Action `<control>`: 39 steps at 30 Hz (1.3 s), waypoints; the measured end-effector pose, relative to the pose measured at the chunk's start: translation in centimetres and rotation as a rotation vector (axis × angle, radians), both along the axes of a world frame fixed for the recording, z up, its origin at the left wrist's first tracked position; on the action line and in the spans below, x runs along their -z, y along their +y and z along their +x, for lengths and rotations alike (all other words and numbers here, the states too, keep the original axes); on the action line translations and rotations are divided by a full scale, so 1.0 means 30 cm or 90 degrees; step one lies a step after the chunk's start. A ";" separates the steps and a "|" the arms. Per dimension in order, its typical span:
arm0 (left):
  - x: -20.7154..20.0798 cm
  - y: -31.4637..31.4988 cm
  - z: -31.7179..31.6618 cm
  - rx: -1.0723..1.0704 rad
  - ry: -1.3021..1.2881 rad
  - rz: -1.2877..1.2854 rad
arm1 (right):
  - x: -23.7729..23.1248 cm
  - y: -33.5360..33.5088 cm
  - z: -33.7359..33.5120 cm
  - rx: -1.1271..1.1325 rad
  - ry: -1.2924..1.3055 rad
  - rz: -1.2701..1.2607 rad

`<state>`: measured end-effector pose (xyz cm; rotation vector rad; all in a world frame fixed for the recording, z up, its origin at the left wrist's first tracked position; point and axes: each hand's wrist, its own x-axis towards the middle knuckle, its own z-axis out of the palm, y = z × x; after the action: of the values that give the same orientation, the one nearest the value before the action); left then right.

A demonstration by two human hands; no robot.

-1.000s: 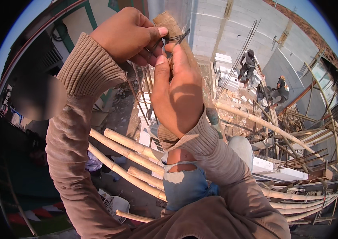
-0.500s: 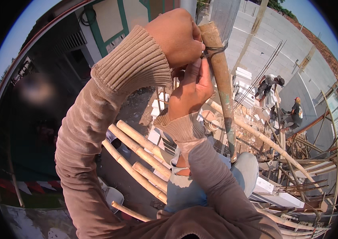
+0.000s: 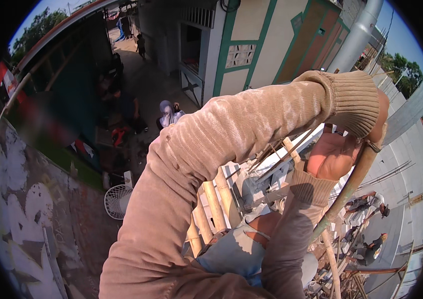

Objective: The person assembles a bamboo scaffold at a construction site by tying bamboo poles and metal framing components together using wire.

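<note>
Left hand (image 3: 382, 117) shifted rightward in view, forearm (image 3: 266, 112) arched; right hand (image 3: 333, 157) lower; both by bamboo pole (image 3: 347, 192); cannot tell either grip.

The left arm (image 3: 211, 144) is raised and strongly bent at the elbow, its forearm reaching across in front of the body to the person's right. The left wrist flexes downward, and its ribbed cuff (image 3: 355, 99) hides most of the left hand (image 3: 383, 115); only a strip along the far side shows. The right forearm (image 3: 288, 236) rises steeply beneath it, with the right hand (image 3: 330, 157) turned partly palm up, just below the left cuff. The right fingertips are hidden, so their grip cannot be told.
</note>
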<state>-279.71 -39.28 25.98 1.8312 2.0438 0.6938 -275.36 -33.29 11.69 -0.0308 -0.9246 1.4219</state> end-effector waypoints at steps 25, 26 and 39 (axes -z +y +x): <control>0.172 0.187 -0.195 0.253 -0.173 0.045 | 0.036 0.009 0.191 -0.328 -0.085 -0.070; 0.196 0.200 -0.173 0.263 -0.181 0.065 | 0.030 0.012 0.233 -0.324 -0.084 -0.061; 0.269 0.245 -0.178 0.338 -0.318 0.269 | -0.091 -0.011 0.159 -0.137 -0.090 -0.169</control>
<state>-285.05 -31.92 17.92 2.0202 1.0892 1.3167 -270.58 -33.62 14.43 -0.2394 -0.8667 1.7541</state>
